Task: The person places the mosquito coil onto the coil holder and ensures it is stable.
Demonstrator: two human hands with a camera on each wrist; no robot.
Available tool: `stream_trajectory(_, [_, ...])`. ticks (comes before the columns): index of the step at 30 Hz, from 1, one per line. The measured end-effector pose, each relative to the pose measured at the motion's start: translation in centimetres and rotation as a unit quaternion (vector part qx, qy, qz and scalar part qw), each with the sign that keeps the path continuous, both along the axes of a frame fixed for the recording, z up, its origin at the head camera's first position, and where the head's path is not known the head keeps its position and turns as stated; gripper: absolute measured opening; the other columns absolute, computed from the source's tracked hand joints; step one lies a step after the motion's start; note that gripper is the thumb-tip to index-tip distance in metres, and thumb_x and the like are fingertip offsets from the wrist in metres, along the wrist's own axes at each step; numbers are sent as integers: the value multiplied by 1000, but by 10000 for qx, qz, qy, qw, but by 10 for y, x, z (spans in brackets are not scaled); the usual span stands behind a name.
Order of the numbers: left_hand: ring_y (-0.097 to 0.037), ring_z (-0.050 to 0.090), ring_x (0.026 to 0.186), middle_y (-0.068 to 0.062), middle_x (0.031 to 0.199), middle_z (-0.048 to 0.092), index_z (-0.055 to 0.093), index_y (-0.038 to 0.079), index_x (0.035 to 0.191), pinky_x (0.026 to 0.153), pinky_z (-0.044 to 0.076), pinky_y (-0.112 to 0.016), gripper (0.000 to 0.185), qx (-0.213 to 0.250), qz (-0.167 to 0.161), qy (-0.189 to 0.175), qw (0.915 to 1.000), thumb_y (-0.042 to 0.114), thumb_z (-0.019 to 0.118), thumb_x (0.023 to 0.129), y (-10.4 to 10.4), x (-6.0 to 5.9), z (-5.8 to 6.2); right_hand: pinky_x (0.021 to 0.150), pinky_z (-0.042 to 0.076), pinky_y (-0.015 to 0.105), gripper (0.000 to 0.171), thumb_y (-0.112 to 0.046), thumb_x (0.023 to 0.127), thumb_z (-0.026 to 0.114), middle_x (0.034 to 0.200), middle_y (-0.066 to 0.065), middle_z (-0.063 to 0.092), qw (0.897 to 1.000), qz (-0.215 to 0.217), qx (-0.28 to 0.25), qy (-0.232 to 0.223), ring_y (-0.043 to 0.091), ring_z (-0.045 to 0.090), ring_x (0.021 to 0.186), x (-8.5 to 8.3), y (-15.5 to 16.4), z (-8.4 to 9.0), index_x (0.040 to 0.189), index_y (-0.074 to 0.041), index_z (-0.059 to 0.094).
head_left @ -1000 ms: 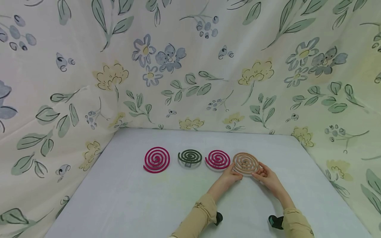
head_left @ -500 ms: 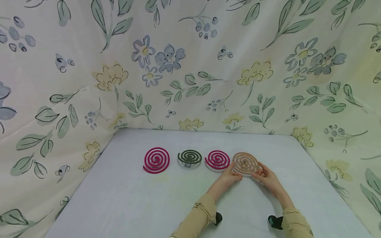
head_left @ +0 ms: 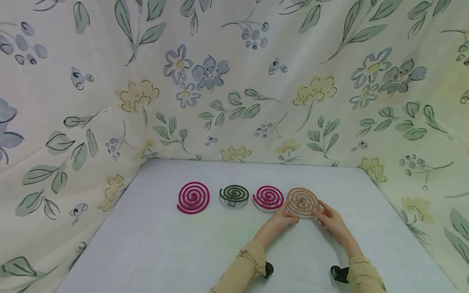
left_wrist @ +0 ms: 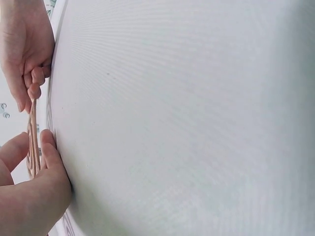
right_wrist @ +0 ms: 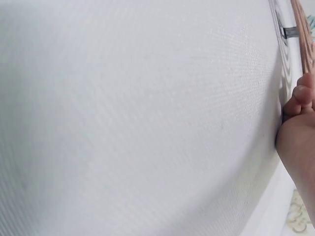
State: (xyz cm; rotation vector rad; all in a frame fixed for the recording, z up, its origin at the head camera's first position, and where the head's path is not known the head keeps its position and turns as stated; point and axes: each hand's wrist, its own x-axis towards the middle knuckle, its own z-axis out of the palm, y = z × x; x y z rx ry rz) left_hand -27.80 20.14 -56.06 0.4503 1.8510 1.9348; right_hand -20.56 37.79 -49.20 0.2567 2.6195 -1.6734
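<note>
No readable text, label or number anywhere

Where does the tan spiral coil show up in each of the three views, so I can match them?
Head: the tan coil lies at the right end of the row of four coils, held between left hand and right hand.
Left wrist: seen edge-on at the left edge, pinched by both hands.
Right wrist: only a tan edge at top right.
Shared landmark: the white table.
</note>
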Motion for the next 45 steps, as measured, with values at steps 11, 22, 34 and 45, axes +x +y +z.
stream_trajectory(11, [-32, 66, 98, -30, 102, 64, 24, -5, 146, 78, 52, -25, 68, -151, 170, -537, 9983, -11, 56, 86, -29, 41, 79, 59, 38, 20, 70, -30, 98, 51, 86, -10, 47, 10000, 33, -34, -54, -1, 42, 70, -2, 0, 1, 149, 3, 17])
stream_trajectory(22, [-20, 67, 97, -11, 106, 69, 14, 5, 151, 90, 48, -33, 80, -459, -197, -277, 9984, 13, 64, 89, -16, 24, 31, 63, 39, 19, 72, -31, 98, 51, 85, -12, 48, 9998, -166, 24, -60, -2, 44, 72, -5, 3, 2, 149, 4, 16])
stream_trajectory(34, [-12, 64, 91, -7, 101, 69, 42, 2, 139, 81, 50, -27, 58, -1990, -1148, -294, 9728, 13, 65, 87, -65, 72, 104, 65, 38, 19, 73, -38, 98, 49, 82, -18, 46, 9995, -290, 88, -112, -4, 45, 73, -3, 17, 3, 149, 2, 16])
stream_trajectory(45, [-14, 61, 95, -10, 104, 69, 59, 4, 125, 80, 47, -26, 35, -2372, -1714, 568, 9545, 14, 58, 91, -161, 84, 139, 64, 38, 18, 69, -35, 100, 46, 80, -18, 45, 9991, -283, -330, 20, -3, 44, 73, 1, 19, 1, 149, 2, 16])
